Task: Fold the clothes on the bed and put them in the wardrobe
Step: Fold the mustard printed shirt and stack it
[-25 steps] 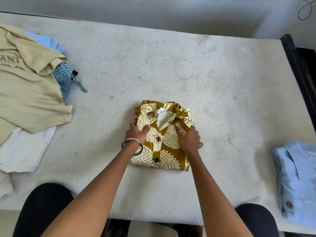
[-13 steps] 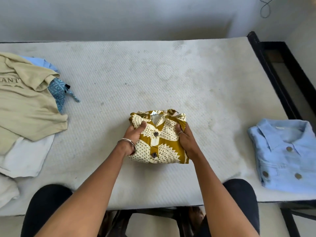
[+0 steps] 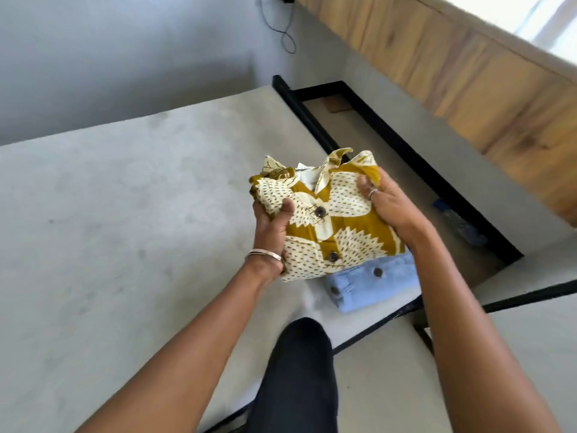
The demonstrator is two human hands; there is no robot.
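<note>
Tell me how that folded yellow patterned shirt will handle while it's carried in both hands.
The yellow patterned shirt is probably floppy: its collar sticks up loosely and its edges bunch where the left hand grips it. It likely needs both sides supported, as the right hand does now, or the fold may open. It seems light.

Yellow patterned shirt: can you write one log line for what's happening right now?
left hand: holds folded mustard-and-cream patterned button shirt | right hand: holds it too | shirt: above folded light-blue shirt on white mattress
</note>
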